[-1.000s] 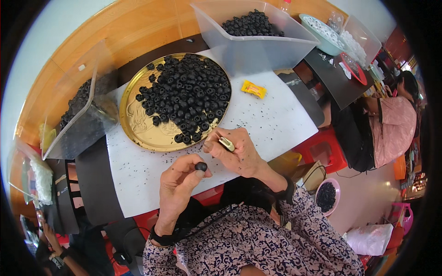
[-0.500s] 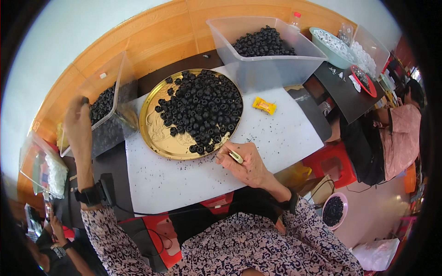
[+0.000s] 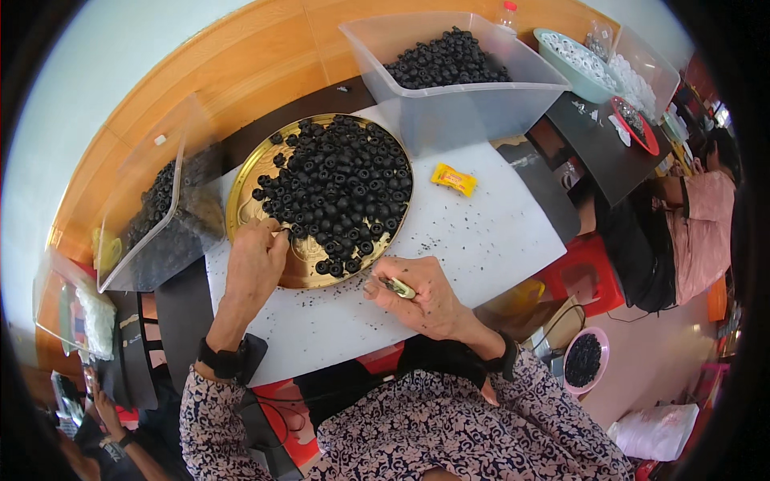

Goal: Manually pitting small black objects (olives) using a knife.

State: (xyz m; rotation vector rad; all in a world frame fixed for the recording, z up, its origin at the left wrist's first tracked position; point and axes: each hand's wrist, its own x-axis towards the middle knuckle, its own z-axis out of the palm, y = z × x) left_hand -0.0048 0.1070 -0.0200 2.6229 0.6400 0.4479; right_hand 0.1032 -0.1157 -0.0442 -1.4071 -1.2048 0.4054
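Black rings (image 3: 341, 188) fill gold tray (image 3: 241, 200) on white table (image 3: 481, 240); left hand (image 3: 255, 260) pinches one, right hand (image 3: 417, 293) grips tool (image 3: 399, 288).

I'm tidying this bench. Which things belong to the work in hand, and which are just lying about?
In use:
left hand at the gold tray
black pieces heaped on it
right hand holding a small tool

Lying about:
yellow wrapped sweet
teal bowl
pink bowl on the floor

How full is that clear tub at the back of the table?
Partly full. The clear tub has no lid, and its black round pieces heap at the far side, below the rim.
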